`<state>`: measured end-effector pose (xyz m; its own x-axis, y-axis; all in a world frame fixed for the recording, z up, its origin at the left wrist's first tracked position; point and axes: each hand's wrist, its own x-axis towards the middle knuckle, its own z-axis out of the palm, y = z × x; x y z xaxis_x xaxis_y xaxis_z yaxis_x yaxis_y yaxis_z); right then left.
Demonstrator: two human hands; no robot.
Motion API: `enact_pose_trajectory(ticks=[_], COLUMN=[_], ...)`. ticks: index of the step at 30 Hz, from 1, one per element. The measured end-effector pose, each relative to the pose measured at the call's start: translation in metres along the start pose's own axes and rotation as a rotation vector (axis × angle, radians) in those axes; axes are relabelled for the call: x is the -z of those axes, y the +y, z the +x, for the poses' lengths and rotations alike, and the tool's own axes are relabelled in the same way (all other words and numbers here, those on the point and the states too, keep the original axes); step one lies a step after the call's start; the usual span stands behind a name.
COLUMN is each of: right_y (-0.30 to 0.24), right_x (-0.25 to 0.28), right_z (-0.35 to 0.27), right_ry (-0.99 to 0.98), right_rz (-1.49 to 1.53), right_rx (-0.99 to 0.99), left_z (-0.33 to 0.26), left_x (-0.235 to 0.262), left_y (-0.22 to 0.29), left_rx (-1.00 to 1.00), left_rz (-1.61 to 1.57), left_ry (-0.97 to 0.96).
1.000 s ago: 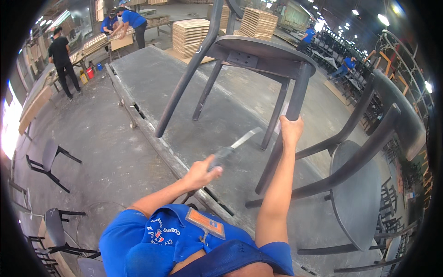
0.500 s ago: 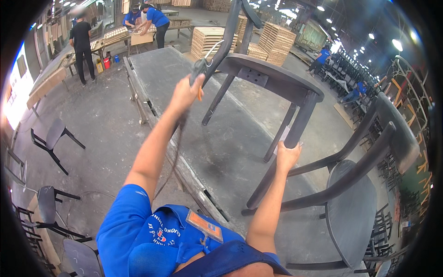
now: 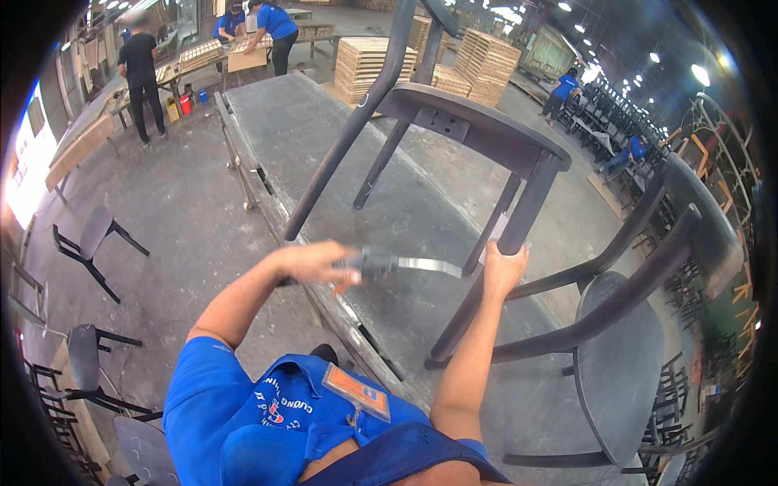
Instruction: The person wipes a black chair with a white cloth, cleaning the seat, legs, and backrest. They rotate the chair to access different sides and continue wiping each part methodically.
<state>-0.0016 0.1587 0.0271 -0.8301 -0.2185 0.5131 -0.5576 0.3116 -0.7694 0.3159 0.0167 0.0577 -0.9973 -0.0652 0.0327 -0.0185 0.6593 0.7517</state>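
My left hand [image 3: 318, 263], smeared by motion, is closed around a dark air blow gun [image 3: 377, 263] with a bent silver nozzle pointing right. It hangs over the near left edge of the grey table [image 3: 308, 138]. On that table stands a black wooden chair [image 3: 486, 138], and my right hand [image 3: 506, 267] grips one of its legs. A pale flat piece [image 3: 496, 235], perhaps paper, shows between that hand and the leg. Close by on the right is a second black chair [image 3: 620, 373], its curved backrest turned toward the far right.
Black chairs [image 3: 97, 235] stand on the floor at left. Stacked wooden slats [image 3: 374, 69] rise beyond the table. A person in black [image 3: 142, 77] and others in blue [image 3: 275, 28] are at far left; more people [image 3: 559, 93] are near rows of chairs at right.
My left hand has come down and nearer with the air blow gun, away from the chair's upper part; its nozzle now points right. My right hand stays on the leg.
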Motion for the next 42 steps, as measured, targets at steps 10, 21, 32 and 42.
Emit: enact_pose_trajectory(ticks=[10,21,32,42], right_y=[0.008,0.008,0.001,-0.011], right_x=[-0.016,-0.017,-0.005,-0.008], right_z=[0.031,0.055,0.046,0.028], right_ry=[-0.059,-0.052,-0.034,0.006], right_rz=[0.112,0.095,0.047,-0.012], right_rx=[-0.062,-0.181,-0.231,-0.22], left_z=[-0.039,-0.128,-0.073,-0.063], left_x=[-0.042,0.118,0.137,0.113], left_y=[-0.081,-0.289,-0.608,-0.64], left_rx=[0.219,0.737,1.148,1.171], left_rz=[-0.22,0.038,0.053,0.233], left_ry=[-0.011,1.127,1.329,1.104])
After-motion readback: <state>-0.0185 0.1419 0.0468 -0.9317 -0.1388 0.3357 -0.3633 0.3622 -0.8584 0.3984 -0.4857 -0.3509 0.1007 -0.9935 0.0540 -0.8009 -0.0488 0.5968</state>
